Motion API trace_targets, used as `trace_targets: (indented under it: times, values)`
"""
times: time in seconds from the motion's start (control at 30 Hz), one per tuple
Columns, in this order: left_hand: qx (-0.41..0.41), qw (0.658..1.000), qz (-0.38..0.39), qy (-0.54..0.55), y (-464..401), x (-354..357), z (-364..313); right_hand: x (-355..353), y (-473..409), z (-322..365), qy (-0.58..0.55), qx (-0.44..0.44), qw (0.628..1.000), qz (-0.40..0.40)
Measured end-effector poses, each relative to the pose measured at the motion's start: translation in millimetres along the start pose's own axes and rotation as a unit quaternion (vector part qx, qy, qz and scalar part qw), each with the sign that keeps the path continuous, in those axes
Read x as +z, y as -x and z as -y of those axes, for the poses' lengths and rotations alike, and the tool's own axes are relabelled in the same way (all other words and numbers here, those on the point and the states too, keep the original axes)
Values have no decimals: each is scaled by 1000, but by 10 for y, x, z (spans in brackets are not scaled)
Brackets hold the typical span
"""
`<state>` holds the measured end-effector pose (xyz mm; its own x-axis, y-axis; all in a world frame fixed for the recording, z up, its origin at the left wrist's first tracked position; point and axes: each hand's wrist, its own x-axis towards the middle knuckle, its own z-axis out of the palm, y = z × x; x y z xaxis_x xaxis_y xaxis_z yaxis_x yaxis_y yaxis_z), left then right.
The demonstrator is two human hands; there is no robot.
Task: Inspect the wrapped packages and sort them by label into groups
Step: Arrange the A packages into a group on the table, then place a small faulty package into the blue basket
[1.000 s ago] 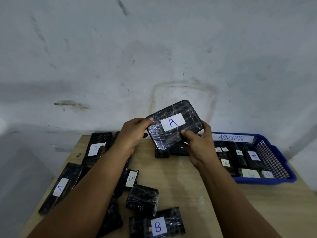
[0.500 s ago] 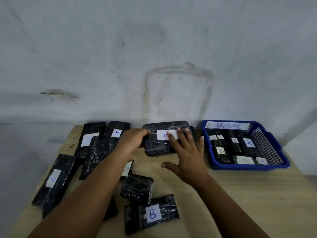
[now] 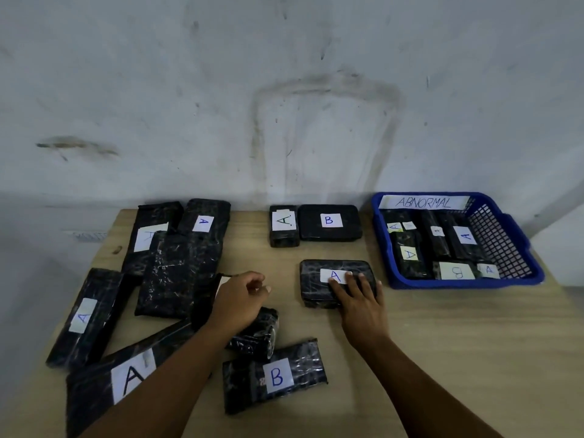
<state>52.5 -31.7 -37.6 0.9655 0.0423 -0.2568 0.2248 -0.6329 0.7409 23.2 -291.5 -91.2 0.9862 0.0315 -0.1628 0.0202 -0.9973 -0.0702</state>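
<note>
A black wrapped package labelled A (image 3: pixel 319 279) lies flat on the wooden table (image 3: pixel 442 343), left of the blue basket. My right hand (image 3: pixel 358 301) rests on it with straight fingers touching its white label. My left hand (image 3: pixel 240 300) hovers loosely curled and holds nothing, above a small unlabelled package (image 3: pixel 259 335). At the back stand a small A package (image 3: pixel 283 226) and a B package (image 3: pixel 329 222) side by side. A B package (image 3: pixel 275 376) lies near the front.
A blue basket (image 3: pixel 505 235) marked ABNORMAL at the right holds several labelled packages. On the left lie several long black packages, among them one labelled A (image 3: pixel 83 317) and another A (image 3: pixel 126 380) at the front left. A wall rises behind the table.
The A package held up in both hands was lowered onto the table. My left hand let go and drew back left; my right hand stays flat on it.
</note>
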Motion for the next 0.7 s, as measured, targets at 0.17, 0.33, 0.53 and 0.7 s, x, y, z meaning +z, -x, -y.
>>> trace_targets:
  times: [0.17,0.33,0.53,0.7]
  values:
    - [40,999,-26,-8,-6,50,147,-43,-188,-62,14,-1,998,54]
    - [47,996,-69,-25,-37,5,223,-45,-510,-130,21,-23,995,99]
    - [28,998,-14,-63,-28,-152,372,-42,-714,-182,19,-32,994,98]
    - [20,949,246,-194,201,-463,305,-91,-622,-38,4,-18,996,89]
